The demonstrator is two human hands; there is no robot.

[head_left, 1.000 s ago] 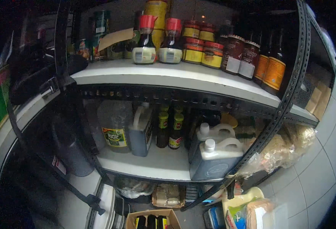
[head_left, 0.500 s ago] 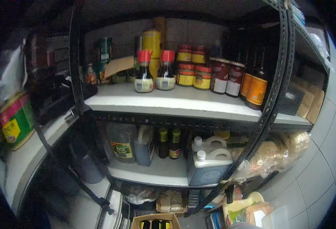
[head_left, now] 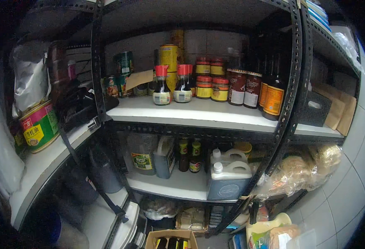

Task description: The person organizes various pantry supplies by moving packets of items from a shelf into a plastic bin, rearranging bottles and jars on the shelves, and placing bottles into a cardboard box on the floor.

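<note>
Neither of my hands shows in the head view. Before me, the upper shelf [head_left: 190, 116] holds two red-capped sauce bottles [head_left: 162, 93], several red-lidded jars [head_left: 219, 91], a yellow can [head_left: 168, 56], taller brown jars [head_left: 236, 87] and orange-labelled bottles [head_left: 273, 101]. On the shelf below stand plastic jugs [head_left: 229, 182], a clear container [head_left: 141, 153] and green-capped bottles [head_left: 195, 159]. A large green and yellow tin [head_left: 41, 126] and a silver pouch [head_left: 31, 83] sit on the left shelving.
Black perforated posts [head_left: 96, 66] frame the shelves. A cardboard box of bottles [head_left: 153, 238] sits low at the front. Bagged dry goods [head_left: 315, 162] fill the right middle shelf, beside a white tiled wall [head_left: 348, 182]. Dark bins [head_left: 105, 170] stand lower left.
The view has swung toward the left and upward: the left shelving with its tin and pouch has come further into sight, and the central shelves appear further right and smaller.
</note>
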